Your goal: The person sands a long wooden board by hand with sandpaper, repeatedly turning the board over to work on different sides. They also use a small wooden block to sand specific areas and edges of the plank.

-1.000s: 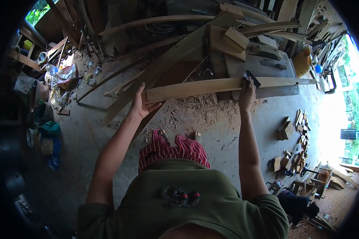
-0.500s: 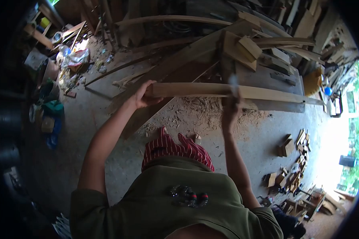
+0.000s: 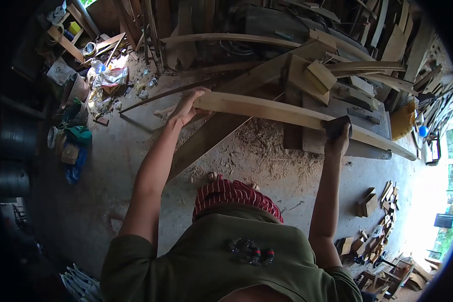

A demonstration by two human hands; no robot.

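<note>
A long pale wooden board (image 3: 267, 108) lies across in front of me, its right end reaching over a grey work surface (image 3: 382, 123). My left hand (image 3: 187, 106) is closed around the board's left end, with the thumb side up. My right hand (image 3: 338, 143) grips a dark, flat-sided block (image 3: 335, 127), which is against the board right of its middle. The block resembles a sanding block, but its underside is hidden.
Stacked wood pieces (image 3: 312, 78) lie on the work surface behind the board. Shavings (image 3: 267, 143) cover the floor below. A wide plank (image 3: 201, 143) slants beneath the board. Offcuts (image 3: 370, 204) are scattered at right, and cluttered bags (image 3: 108, 75) lie at upper left.
My right hand has moved right along the board with the block. The board now slopes down more to the right. My left hand stays on its end, and the view has shifted slightly.
</note>
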